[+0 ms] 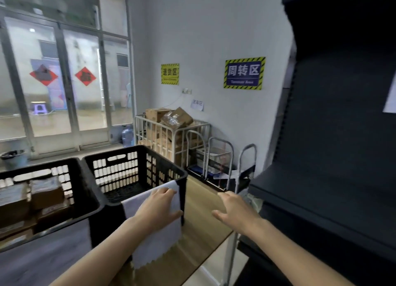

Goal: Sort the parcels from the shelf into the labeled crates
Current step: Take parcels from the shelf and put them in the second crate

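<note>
Presses left hand point(158, 208), fingers straight, on white sheet point(158, 243) hanging down front of crate point(137, 155). Holds right hand point(235, 210) released, fingers spread, gripping nothing, above worktop point(199, 200), shelf point(332, 157) to its right. Has parcels point(42, 195) lying in second crate point(81, 178), left of left hand.

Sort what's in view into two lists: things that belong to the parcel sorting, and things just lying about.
Job in hand: left crate holding cardboard parcels; right crate with its paper label; dark shelf; left hand resting on the label; right hand, open, holding nothing.

Lying about: white cage cart of boxes; hand trucks; water bottle; bucket; wall signs.
</note>
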A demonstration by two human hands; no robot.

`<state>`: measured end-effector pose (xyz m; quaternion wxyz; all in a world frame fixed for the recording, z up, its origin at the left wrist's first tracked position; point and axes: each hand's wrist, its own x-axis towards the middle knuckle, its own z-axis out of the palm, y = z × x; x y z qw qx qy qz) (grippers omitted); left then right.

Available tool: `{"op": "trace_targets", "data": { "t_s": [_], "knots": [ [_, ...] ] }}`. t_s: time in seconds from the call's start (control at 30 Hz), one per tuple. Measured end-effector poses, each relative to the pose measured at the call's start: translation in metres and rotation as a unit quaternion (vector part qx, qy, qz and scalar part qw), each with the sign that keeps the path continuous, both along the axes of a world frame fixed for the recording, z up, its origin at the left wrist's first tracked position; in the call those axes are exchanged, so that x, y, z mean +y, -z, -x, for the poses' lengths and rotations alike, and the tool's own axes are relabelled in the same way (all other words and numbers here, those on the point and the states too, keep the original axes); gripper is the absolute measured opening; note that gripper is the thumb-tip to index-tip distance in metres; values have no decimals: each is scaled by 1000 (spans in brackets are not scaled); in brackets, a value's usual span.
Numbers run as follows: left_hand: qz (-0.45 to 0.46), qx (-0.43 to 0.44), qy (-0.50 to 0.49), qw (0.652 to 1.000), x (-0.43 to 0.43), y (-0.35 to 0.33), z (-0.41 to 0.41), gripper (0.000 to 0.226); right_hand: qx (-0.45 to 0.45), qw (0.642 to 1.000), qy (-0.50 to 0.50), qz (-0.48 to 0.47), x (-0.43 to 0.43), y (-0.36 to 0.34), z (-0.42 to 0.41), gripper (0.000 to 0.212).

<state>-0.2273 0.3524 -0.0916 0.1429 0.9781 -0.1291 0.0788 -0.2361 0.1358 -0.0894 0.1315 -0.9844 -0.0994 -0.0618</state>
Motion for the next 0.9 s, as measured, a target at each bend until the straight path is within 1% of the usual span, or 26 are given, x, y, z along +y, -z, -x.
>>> {"op": "trace_targets", "data": {
  "t_s": [0.27, 0.43, 0.7, 0.9],
  "knots": [
    [-2, -2, 91, 996, -140, -16, 12, 66, 0, 997, 74, -11, -131, -24, 52, 50],
    [6, -9, 137, 991, -226, -19, 26, 60, -11, 992, 122, -23, -214, -30, 88, 57],
    [9, 4, 200, 980, -356, -19, 56, 65, -21, 980, 195, -24, -338, -34, 150, 62],
    [13, 12, 259, 966, -441, -24, 76, 69, -28, 965, 255, -45, -415, -43, 193, 63]
  ]
}}
